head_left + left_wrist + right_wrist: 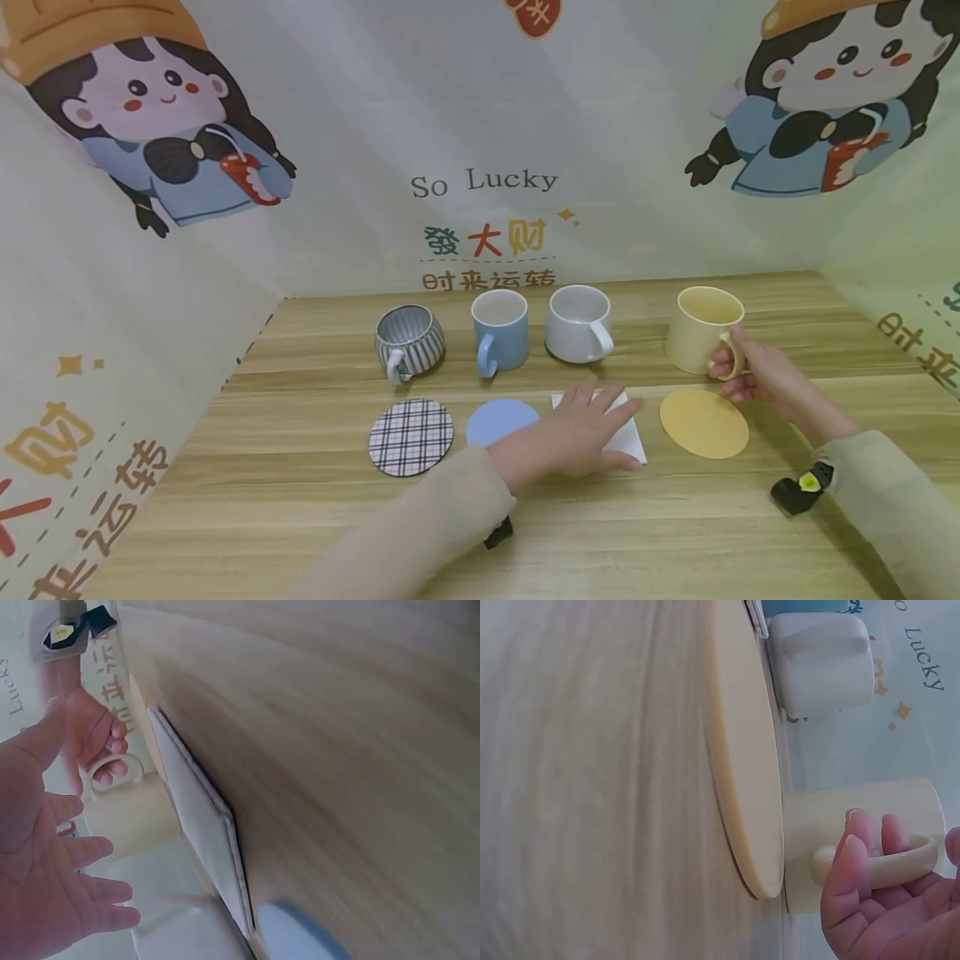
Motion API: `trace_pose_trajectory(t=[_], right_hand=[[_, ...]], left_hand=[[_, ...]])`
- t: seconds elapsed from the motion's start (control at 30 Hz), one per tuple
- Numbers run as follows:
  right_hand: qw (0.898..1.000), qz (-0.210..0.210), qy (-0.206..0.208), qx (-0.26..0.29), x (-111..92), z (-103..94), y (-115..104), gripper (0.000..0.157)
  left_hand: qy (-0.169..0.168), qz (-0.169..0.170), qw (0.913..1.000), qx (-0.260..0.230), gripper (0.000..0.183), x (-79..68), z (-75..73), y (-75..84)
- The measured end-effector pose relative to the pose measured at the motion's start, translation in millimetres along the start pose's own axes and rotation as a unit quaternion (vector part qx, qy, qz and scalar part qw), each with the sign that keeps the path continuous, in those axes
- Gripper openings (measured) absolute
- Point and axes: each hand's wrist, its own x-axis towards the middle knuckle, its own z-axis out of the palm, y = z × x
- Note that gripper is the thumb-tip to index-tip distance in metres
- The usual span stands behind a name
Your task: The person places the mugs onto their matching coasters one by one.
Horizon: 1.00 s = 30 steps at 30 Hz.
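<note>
Wood-grained tabletop (pixel 600 542) spreads beneath both hands. The right hand (pixel 767 377) curls its fingers round the handle (pixel 901 868) of the yellow mug (pixel 693 337), the yellow coaster (pixel 705 425) lying near those fingertips, while the left hand (pixel 572 429) fans its fingers apart above the white coaster (pixel 630 435).

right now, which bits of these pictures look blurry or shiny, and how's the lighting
Head view: soft light, mostly crisp, with a soft shadow beside the beige fabric right sleeve; left wrist view: the flat blue round coaster and wood-grain tabletop look blurred; right wrist view: the tabletop is soft too, with a pale highlight on the handle of the glossy yellow mug.
</note>
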Motion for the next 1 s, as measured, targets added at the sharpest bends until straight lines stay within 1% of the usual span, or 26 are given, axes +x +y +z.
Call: trace_pose_trajectory(t=[0.17,0.3,0.4,0.57,0.83,1.0], right_hand=[[1.000,0.008,0.000,-0.003,1,-0.4,0,0.058],[1.000,0.019,0.000,0.005,4,0.1,1,0.057],[1.000,0.028,0.002,0.009,5,0.7,2,0.056],[0.999,0.035,0.005,0.013,5,1.9,2,0.056],[0.999,0.033,0.006,0.014,5,1.8,4,0.056],[0.999,0.032,0.003,0.015,5,1.7,5,0.056]], left_hand=[[-0.016,-0.003,0.9999,0.006,0.073,14.4,1.3,16.7],[-0.033,-0.010,0.9993,0.014,0.074,22.1,2.5,29.7],[-0.046,-0.011,0.9987,0.020,0.074,26.8,4.3,36.5],[-0.057,-0.021,0.9979,0.024,0.074,33.4,8.8,42.7],[-0.087,-0.055,0.9944,0.021,0.075,40.7,18.3,50.8],[-0.104,-0.066,0.9922,0.019,0.075,42.7,19.3,55.4]])
